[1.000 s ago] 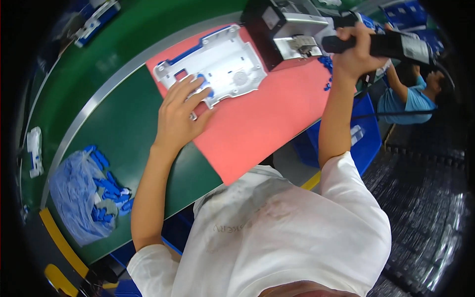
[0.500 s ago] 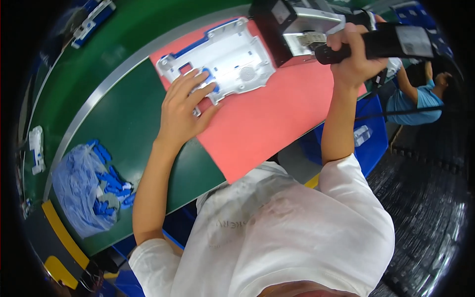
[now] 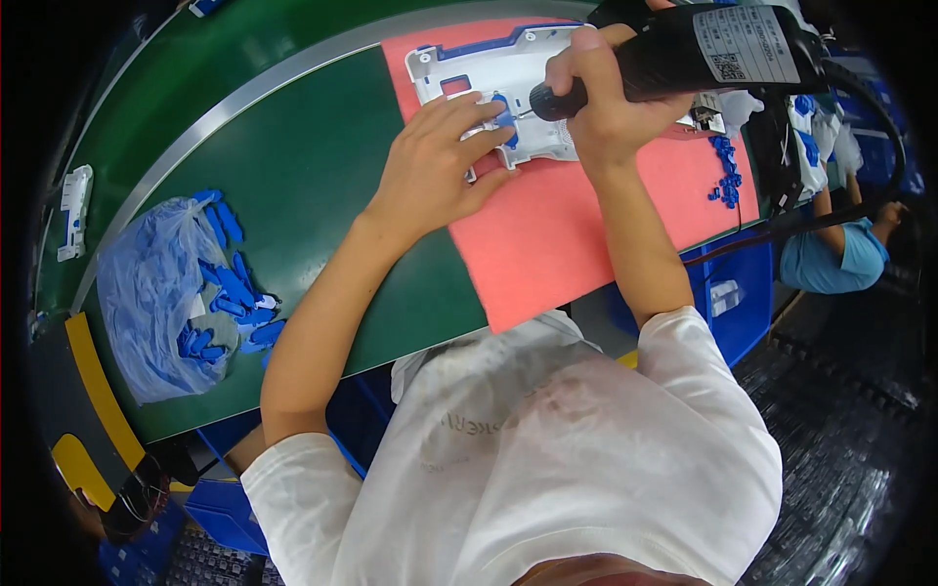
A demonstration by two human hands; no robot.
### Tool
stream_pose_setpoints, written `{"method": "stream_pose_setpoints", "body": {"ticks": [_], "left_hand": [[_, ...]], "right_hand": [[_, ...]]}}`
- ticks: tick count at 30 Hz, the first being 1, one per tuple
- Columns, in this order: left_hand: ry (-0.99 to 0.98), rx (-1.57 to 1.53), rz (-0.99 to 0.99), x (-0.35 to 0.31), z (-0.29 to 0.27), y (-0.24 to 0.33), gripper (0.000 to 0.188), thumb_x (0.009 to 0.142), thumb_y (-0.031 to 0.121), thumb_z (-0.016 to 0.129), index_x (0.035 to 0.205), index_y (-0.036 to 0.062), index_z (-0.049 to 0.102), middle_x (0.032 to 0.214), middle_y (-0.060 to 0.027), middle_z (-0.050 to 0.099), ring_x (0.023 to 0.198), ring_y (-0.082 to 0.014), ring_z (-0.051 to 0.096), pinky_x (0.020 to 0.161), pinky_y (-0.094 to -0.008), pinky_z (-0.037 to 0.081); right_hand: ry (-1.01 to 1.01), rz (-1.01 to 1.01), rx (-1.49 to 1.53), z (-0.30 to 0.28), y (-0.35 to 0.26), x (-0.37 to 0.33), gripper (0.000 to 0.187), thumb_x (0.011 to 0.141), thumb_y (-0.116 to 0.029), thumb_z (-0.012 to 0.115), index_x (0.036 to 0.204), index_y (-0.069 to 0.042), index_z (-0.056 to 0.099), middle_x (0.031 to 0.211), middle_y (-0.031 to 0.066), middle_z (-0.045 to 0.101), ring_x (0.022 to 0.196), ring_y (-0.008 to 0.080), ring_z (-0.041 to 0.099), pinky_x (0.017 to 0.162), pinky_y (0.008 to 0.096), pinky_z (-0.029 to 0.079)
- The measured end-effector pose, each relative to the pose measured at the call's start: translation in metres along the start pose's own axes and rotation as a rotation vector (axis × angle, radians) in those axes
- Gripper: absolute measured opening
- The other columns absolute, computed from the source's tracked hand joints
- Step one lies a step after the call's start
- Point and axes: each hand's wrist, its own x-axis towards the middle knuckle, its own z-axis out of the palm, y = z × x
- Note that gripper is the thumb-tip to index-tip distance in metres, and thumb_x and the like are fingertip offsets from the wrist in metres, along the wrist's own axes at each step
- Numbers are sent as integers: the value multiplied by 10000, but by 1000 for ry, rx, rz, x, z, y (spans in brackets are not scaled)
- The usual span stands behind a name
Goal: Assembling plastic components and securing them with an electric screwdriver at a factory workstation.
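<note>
A white plastic housing with a blue edge strip lies open side up on the pink mat. My left hand grips its near left part, with the fingers over the rim beside a small blue piece and the thumb near the front edge. Wrapped in my right hand is a black electric screwdriver, tilted nearly level. Its thin bit points left and reaches the blue piece; whether a screw sits at the tip I cannot make out. The driver and right hand hide the housing's right side.
A blue plastic bag spilling several blue parts sits at left on the green table. Small blue pieces lie on the mat's right. The screwdriver's cable hangs at right, near a co-worker in light blue.
The screwdriver has come left and down, from beside the metal device to over the housing, its bit now at the blue piece. My left hand has stayed on the housing. The whole view has shifted.
</note>
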Motion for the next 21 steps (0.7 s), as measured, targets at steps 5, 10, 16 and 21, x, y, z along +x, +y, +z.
{"method": "stream_pose_setpoints", "body": {"ticks": [5,10,16,21], "left_hand": [[0,-6,3,0,0,-1,329,705,226,772,1004,94,731,1174,-58,646,1154,-278,583,1000,-429,460],[-18,-5,-17,1,1,0,323,708,227,767,998,89,735,1183,-58,642,1165,-279,577,1014,-432,453],[-42,-8,-26,-1,0,-1,330,708,225,766,1006,87,734,1197,-64,636,1170,-285,575,1030,-438,444],[-51,4,-19,-2,0,0,337,705,226,767,1008,84,732,1202,-66,633,1172,-287,573,1033,-438,443]], "right_hand": [[-43,23,6,-6,9,2,81,843,80,618,840,9,580,583,73,565,466,141,553,459,271,456],[-174,-45,-138,-26,25,0,91,846,72,624,812,6,571,580,67,563,471,138,555,466,262,454],[-133,2,-269,-13,16,-9,247,805,109,623,999,29,492,642,41,557,493,110,532,501,250,442],[-128,-22,-363,-12,13,-10,471,764,143,620,1186,56,430,701,21,546,548,83,518,576,235,443]]}}
